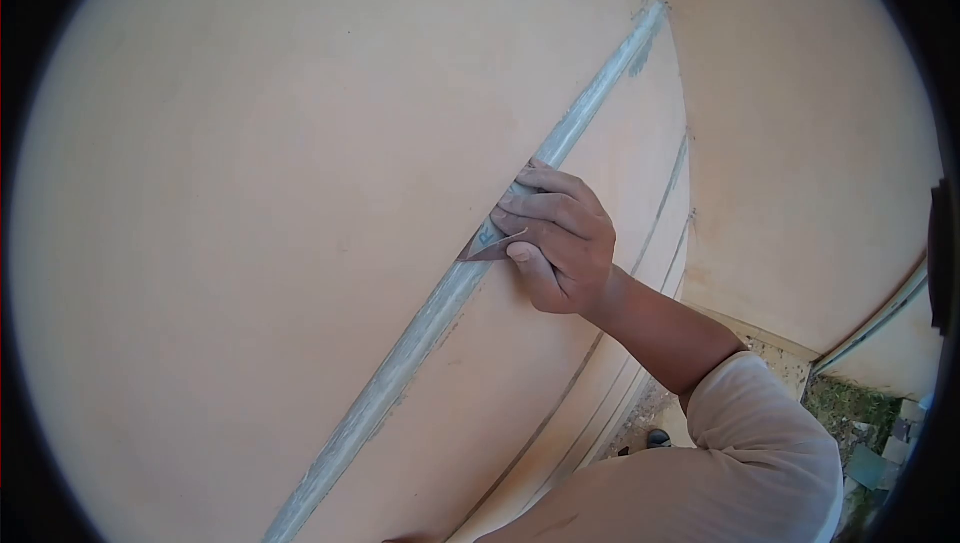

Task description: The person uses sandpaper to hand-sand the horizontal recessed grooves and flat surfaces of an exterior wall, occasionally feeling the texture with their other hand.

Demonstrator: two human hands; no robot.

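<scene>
My right hand (560, 228) presses a folded piece of sandpaper (487, 239) against a pale grey filled strip (400, 343) on the wall. The sandpaper has a blue letter "R" printed on its backing, and one corner curls up by my thumb. My fingers lie over the sheet, with the thumb below gripping its edge. Pale dust coats the fingers. The strip runs diagonally across the peach wall (250, 193), with rough, smeared edges. My left hand is not visible.
Thinner grey lines (665, 198) mark the wall farther right. Another wall (810, 143) meets it at a corner. Below are a shoe (658, 438), littered ground, grass (850, 408) and several loose tiles (868, 465). A dark object (940, 258) stands at the right edge.
</scene>
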